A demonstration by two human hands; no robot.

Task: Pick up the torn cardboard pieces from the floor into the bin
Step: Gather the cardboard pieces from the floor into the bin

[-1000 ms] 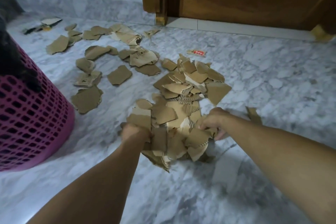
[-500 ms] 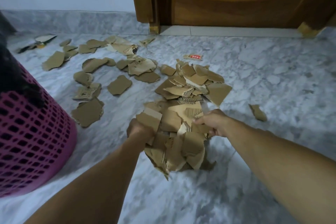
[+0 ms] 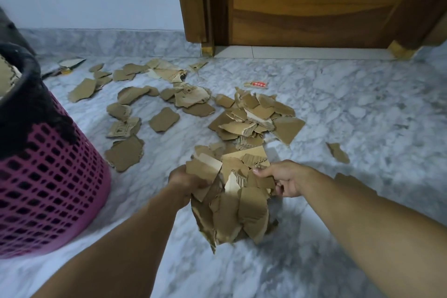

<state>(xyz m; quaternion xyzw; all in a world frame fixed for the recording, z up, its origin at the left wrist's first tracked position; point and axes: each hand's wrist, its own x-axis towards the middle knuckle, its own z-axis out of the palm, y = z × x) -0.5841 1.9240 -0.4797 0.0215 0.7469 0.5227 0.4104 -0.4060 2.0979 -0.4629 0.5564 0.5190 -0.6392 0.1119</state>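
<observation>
We now have the bundle of torn cardboard (image 3: 232, 203) lifted clear of the floor (image 3: 350, 109) — left hand (image 3: 186, 181) and right hand (image 3: 283, 179) clamping its sides — ready for the pink bin (image 3: 48, 189) to their left, scattered pieces (image 3: 256, 116) remaining beyond.

Two bare forearms, no sleeves, watch or rings showing; left hand (image 3: 185, 180), right hand (image 3: 286, 178).

The grey marble floor (image 3: 350, 109) carries scattered torn cardboard pieces (image 3: 164, 119), a heap of them (image 3: 254, 116) mid-floor, a small red-printed scrap (image 3: 257, 84), and a pink lattice bin (image 3: 46, 191) at left.
</observation>
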